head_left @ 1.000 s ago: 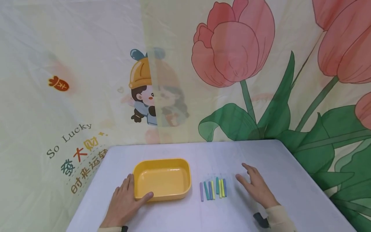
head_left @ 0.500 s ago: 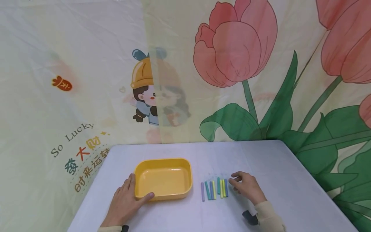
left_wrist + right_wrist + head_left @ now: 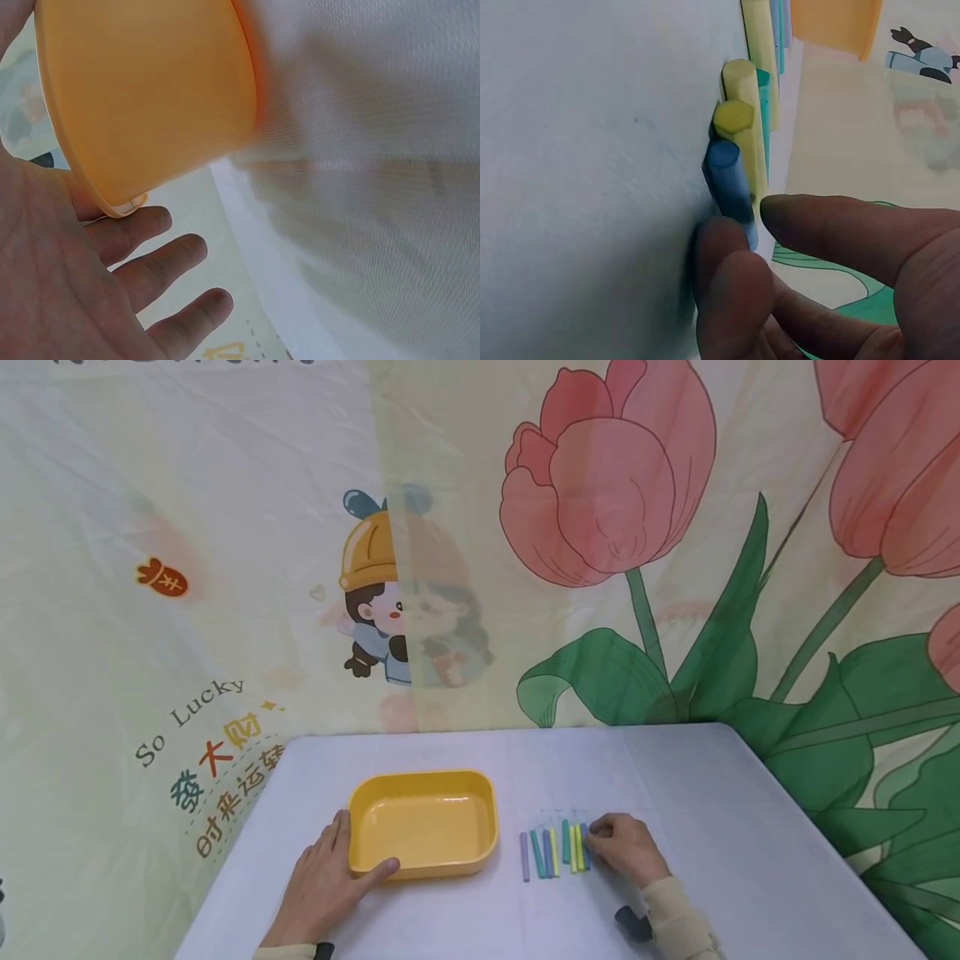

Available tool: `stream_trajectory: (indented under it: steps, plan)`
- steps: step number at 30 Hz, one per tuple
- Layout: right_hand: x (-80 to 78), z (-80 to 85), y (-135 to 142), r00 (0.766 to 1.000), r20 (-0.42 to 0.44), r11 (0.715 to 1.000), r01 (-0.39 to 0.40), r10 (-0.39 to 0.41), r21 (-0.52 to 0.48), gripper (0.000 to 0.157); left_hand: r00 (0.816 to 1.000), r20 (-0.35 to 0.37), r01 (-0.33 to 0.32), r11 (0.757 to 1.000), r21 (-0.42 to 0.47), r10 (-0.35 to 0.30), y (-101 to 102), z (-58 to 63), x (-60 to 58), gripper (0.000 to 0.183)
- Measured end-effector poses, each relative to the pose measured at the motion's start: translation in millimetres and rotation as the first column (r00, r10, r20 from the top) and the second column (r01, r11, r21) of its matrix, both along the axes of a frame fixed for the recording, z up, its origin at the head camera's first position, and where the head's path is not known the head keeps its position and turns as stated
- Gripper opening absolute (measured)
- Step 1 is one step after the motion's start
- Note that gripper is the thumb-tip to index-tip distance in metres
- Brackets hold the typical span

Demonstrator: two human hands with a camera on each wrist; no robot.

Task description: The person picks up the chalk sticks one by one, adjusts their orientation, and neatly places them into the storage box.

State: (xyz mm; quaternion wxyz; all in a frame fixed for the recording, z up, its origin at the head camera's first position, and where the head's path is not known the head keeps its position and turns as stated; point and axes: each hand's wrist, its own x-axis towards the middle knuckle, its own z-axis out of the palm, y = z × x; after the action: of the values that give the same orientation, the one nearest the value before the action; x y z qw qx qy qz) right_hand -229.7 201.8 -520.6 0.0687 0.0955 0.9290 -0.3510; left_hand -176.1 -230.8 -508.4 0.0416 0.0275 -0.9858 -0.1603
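Note:
My left hand (image 3: 318, 881) rests against the left end of a yellow plastic basin (image 3: 422, 866), its thumb on the near rim and the other fingers along the outer wall. In the left wrist view those fingers (image 3: 161, 274) are spread, below the basin's edge. My right hand (image 3: 624, 846) is at the right end of a row of coloured chalk sticks. In the right wrist view, thumb and bent fingertips stand either side of the blue chalk stick (image 3: 729, 176), with a narrow gap beside the thumb. Yellow chalk sticks (image 3: 735, 118) lie right beside it.
Purple (image 3: 524, 857), green (image 3: 537, 853) and more yellow chalk sticks (image 3: 554, 852) lie side by side between the basin and my right hand. They lie on a white-covered table (image 3: 480, 927). A printed curtain (image 3: 600, 635) with tulips hangs behind the table's far edge.
My right hand has moved left and down to the blue chalk stick, its fingers drawing in from a wide spread. The left hand and basin stay together as before.

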Motion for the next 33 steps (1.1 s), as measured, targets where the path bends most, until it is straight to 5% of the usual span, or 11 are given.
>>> stream_trajectory:
  steps: [33]
  plan:
    - [2.6,9.7,-20,0.998,-0.069,0.983,0.015,-0.002,0.182,0.027,1.000,0.001,0.006,1.000,0.021,-0.006,-1,0.5,0.1,0.127]
